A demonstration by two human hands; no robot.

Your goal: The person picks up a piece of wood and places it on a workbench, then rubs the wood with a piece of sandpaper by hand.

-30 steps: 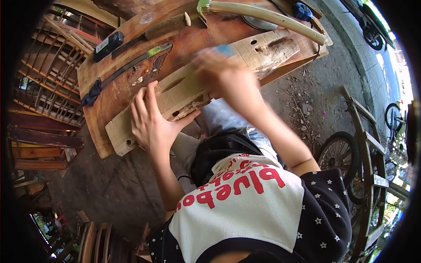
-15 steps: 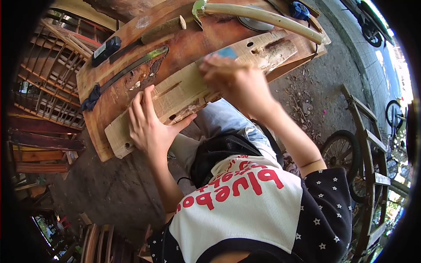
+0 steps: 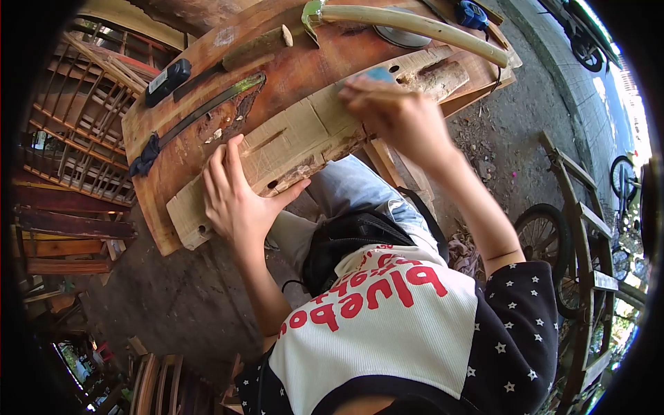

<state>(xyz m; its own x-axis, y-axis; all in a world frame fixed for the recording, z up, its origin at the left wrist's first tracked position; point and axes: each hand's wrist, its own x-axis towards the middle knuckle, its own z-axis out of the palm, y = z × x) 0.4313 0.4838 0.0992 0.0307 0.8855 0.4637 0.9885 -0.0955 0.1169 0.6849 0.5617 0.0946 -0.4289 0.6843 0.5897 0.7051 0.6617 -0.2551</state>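
Note:
A long pale wooden board point(image 3: 294, 138) with dark holes and a rough, bark-like near edge lies slanted across the worktable. My left hand point(image 3: 238, 197) grips its left part, fingers spread over the top face and thumb along the near edge. Under the closed fingers of my right hand point(image 3: 408, 124) is a piece of blue sandpaper point(image 3: 378, 74), pressed on the board's right part. That hand is blurred by motion, and most of the sandpaper is hidden beneath it. A slot and thin scribed lines show on the wood between my hands.
Behind the board on the brown tabletop point(image 3: 283, 79) lie a wooden-handled knife point(image 3: 252, 52), a long blade point(image 3: 197, 117), a black bottle-like object point(image 3: 168, 77), a tool with a curved wooden handle point(image 3: 415, 22) and a blue tape measure point(image 3: 472, 15). A wooden ladder point(image 3: 588, 228) stands at right.
My right hand has slid to the right along the board with the sandpaper, uncovering more of the wood's middle. My left hand stays in place.

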